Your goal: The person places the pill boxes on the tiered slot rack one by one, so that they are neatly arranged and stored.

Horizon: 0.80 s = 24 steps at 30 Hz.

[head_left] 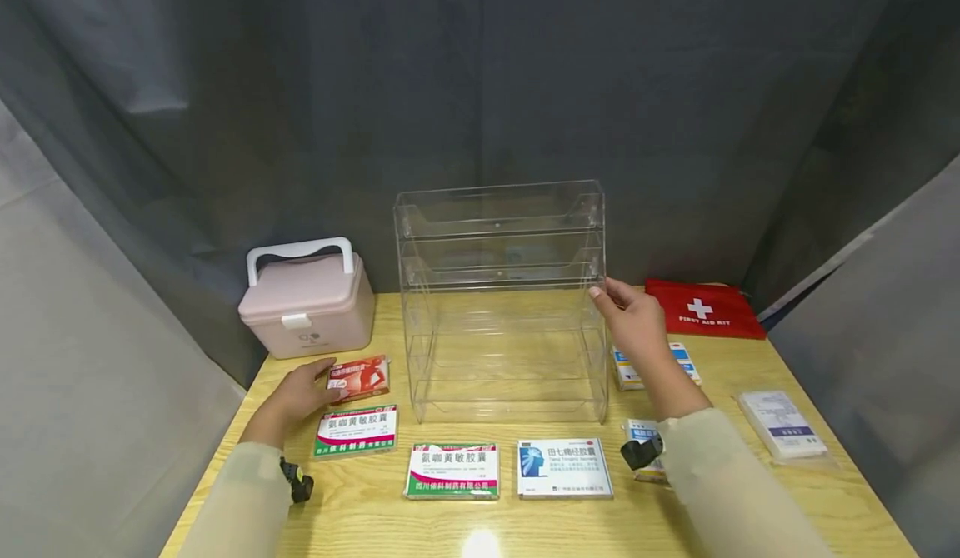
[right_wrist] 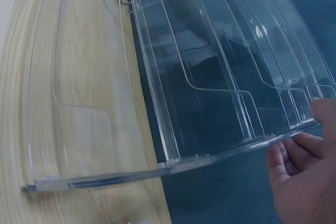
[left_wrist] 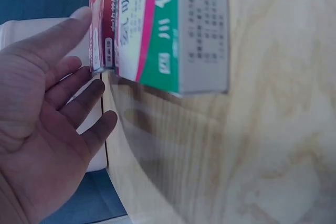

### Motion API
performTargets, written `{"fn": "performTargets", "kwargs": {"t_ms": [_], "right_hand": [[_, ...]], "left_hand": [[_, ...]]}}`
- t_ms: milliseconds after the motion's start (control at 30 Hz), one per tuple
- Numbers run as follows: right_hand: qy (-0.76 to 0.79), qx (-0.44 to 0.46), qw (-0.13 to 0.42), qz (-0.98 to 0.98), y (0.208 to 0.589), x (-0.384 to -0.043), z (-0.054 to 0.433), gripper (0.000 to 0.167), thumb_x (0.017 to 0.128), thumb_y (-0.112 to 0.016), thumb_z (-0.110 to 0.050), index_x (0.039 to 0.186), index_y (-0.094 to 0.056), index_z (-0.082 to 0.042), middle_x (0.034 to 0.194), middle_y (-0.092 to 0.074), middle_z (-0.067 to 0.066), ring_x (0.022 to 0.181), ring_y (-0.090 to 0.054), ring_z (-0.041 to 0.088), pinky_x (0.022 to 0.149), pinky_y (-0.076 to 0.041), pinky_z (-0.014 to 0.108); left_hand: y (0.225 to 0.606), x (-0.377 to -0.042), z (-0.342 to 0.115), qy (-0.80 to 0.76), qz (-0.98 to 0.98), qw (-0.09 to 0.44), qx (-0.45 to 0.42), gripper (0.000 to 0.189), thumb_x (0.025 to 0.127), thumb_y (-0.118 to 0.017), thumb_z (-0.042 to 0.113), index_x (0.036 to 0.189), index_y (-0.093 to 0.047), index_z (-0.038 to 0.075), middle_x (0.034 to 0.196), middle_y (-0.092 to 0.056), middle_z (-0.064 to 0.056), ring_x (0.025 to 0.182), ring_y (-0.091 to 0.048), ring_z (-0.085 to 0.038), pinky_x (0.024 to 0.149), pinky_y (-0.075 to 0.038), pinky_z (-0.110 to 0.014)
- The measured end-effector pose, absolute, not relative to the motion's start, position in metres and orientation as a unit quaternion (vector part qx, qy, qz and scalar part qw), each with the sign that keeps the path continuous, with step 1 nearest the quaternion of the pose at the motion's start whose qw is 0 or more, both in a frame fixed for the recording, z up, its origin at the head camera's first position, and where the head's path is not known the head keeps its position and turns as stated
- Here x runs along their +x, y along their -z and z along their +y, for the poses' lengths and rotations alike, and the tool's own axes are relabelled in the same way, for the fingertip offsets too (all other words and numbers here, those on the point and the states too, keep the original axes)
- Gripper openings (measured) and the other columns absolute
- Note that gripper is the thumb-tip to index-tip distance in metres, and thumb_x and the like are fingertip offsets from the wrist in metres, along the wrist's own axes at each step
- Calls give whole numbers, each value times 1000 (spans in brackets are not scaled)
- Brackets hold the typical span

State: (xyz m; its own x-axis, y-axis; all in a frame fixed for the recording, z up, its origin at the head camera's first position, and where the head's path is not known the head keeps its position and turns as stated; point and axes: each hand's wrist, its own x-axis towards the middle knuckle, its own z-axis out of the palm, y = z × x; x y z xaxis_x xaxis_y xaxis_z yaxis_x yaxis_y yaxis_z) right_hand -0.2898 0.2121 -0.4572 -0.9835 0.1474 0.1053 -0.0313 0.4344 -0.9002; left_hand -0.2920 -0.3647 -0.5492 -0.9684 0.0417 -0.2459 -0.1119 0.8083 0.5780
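A clear plastic tiered rack (head_left: 498, 389) stands upright at the table's middle. My right hand (head_left: 636, 321) pinches its right side edge, the thumb in front and the fingers on the outer side; the right wrist view shows this hand (right_wrist: 304, 166) at the rack's side panel (right_wrist: 210, 158). My left hand (head_left: 298, 389) is at the left end of a red medicine box (head_left: 363, 377), its fingers loosely spread. In the left wrist view, the thumb of this hand (left_wrist: 47, 108) is by the red box's edge (left_wrist: 108, 19), without a visible grip.
Green-and-white medicine boxes (head_left: 356, 431) (head_left: 452, 471) and a white-blue box (head_left: 564, 468) lie in front. Blue-white boxes (head_left: 682, 362) (head_left: 645, 433) are by my right arm. A pink case (head_left: 307, 308) stands left; a red first aid pouch (head_left: 705, 308) and white packet (head_left: 783, 425) lie right.
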Motion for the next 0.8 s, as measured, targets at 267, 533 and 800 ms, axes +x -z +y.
{"fn": "performTargets", "kwargs": {"t_ms": [267,533,800], "right_hand": [[-553,-44,93,-827,464,-289,208,65,110,-62,-52,160,-57,-11,157,-62,18,147,-56,39,122,-51,58],[-563,-59,117,-816,472,-289,201,56,111,-64,-43,157,-60,-11,153,-66,16,144,-60,34,120,-53,53],[-563,-70,117,-815,469,-287,201,55,110,-66,-43,156,-61,-13,154,-65,15,146,-59,34,120,-53,52]], "left_hand": [[550,-300,-357,-283,948,141,-22,75,105,-73,26,167,-39,0,169,-42,-31,156,-36,-56,129,-30,-74],[552,-301,-361,-289,944,159,-29,82,102,-78,27,167,-37,-2,168,-42,-32,155,-36,-58,128,-29,-75],[552,-303,-359,-275,950,145,-26,82,98,-83,28,164,-43,0,165,-47,-31,152,-42,-56,127,-33,-75]]}}
